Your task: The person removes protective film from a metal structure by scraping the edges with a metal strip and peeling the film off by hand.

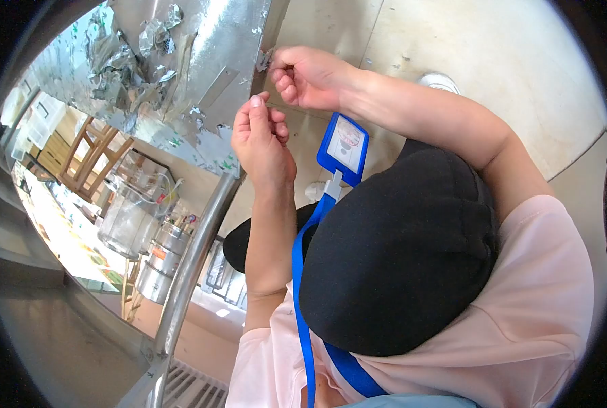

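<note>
My left hand [262,136] is closed, its thumb pressed to the curled index finger. Just above it and to the right, my right hand [307,76] is closed too, with its fingertips beside a small torn scrap [265,60] at the metal edge. What either hand pinches, if anything, is too small to make out. Both hands are at the edge of a shiny metal panel [232,41] that carries crumpled, torn film [113,68]. A blue badge holder [344,146] hangs beside the hands on a blue lanyard [299,272].
A metal tube [188,272] slants up to the panel's corner. Beyond it are a wooden stool [92,156], clear plastic containers [126,217] and metal canisters [160,262]. Rounded black cloth [398,251] lies below the hands. A white shoe [439,83] shows on the tiled floor [487,41].
</note>
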The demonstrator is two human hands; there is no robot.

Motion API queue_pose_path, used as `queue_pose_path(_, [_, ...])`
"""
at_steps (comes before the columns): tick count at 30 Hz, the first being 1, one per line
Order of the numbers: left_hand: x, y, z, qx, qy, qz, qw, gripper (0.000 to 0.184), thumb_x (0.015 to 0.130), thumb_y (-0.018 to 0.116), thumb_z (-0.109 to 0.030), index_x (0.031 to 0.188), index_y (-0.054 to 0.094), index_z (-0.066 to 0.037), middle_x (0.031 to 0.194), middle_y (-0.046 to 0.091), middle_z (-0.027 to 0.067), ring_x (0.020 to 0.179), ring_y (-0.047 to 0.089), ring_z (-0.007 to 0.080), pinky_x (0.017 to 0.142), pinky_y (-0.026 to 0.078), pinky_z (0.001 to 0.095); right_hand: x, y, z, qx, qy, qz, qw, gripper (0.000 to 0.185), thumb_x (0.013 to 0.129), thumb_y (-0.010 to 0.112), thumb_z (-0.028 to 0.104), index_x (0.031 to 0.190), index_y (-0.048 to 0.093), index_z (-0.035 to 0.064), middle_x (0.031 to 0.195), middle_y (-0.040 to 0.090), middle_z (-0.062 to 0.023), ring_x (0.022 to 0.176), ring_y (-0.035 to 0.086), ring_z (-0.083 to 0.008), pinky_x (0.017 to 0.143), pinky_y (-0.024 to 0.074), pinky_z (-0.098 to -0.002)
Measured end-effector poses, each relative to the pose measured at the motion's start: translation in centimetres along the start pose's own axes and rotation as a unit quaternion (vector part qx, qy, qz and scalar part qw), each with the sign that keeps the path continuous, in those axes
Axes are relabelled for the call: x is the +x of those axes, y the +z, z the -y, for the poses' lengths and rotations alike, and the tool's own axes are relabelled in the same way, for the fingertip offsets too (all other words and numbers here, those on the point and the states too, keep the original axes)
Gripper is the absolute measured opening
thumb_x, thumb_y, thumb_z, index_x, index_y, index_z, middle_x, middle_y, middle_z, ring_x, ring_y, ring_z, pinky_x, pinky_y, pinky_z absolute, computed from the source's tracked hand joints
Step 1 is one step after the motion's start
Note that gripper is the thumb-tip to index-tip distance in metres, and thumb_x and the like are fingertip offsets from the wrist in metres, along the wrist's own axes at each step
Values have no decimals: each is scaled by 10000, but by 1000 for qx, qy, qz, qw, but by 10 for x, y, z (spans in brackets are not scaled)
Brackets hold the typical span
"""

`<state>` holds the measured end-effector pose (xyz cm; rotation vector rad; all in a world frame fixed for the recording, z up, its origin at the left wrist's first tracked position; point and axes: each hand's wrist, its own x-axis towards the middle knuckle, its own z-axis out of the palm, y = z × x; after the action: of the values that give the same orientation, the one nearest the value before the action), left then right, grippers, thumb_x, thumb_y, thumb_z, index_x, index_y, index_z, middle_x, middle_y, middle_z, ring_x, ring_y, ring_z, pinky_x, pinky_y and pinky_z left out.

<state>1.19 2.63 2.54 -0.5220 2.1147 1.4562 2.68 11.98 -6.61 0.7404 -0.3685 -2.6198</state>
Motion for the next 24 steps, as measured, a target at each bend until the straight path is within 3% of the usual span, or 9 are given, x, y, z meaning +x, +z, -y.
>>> queue_pose_path(5, [0, -4, -1, -27, 7, 34, 999, 156, 862, 458, -153, 873, 531, -15, 607, 501, 7, 456, 399, 40, 401, 319, 135, -16, 14, 1, -48, 30, -25, 998, 89, 785, 469, 101, 713, 496, 55, 666, 494, -3, 544, 447, -52, 478, 380, -185])
queue_pose_path(14, [1, 4, -1, -19, -7, 38, 999, 163, 866, 451, -159, 879, 523, -14, 605, 500, 11, 460, 396, 44, 402, 310, 143, -8, 8, -3, -66, -34, -58, 996, 127, 775, 484, 113, 660, 502, 61, 629, 486, 4, 564, 451, -59, 510, 373, -197])
queue_pose_path(24, [0, 9, 3, -27, 17, 7, 999, 150, 861, 458, -153, 872, 519, -17, 601, 495, 11, 457, 391, 41, 401, 310, 139, -12, 1, -3, -43, -22, -2, 999, 132, 796, 500, 180, 797, 524, 50, 663, 496, -11, 573, 444, -79, 534, 376, -202])
